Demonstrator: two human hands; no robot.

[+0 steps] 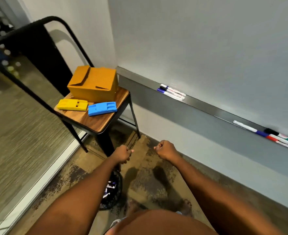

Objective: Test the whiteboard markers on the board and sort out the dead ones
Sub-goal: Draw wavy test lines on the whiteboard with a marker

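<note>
A whiteboard (207, 39) fills the wall ahead, with a metal ledge (207, 107) along its bottom edge. Two blue-capped markers (171, 92) lie side by side on the ledge's left part. Several more markers (275, 135), with blue, black, red and green caps, lie at its right end. My left hand (122, 154) and my right hand (166, 150) are both curled into fists above the floor, below the ledge, holding nothing. A dark bin (111, 189) with markers inside stands on the floor under my left forearm.
A black metal chair (95, 122) with a wooden seat stands to the left of the board. On the seat sit an orange box (93, 83), a yellow plastic block (72, 104) and a blue plastic block (102, 108). A glass wall runs along the left.
</note>
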